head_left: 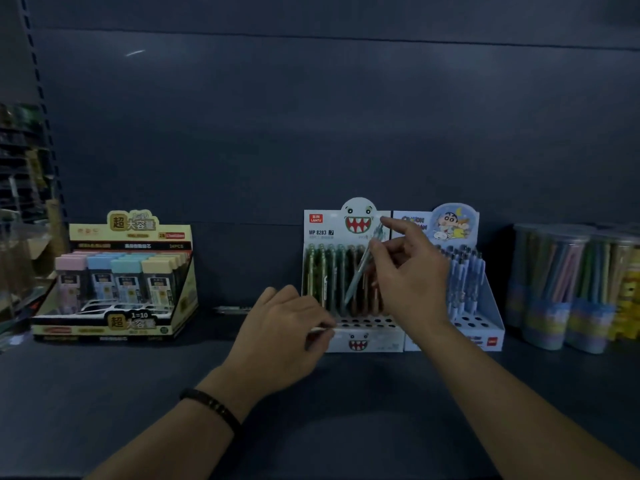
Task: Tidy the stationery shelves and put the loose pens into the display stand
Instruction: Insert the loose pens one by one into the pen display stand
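Forearms out over dark shelf (104,393) | shark-face display stand (374,342) mid-shelf, front holes unfilled | right hand (412,275) pinching pale pen (358,271), tilted above back rows | left hand (287,327) curled, pinching thin pale stick (320,330) at stand's front-left | step, likely: slotting pen | next: straighten, steer tip into free hole | loose pen (232,309) left of stand

Glossy printed card display stand (353,225); matt dark shelf (346,410).
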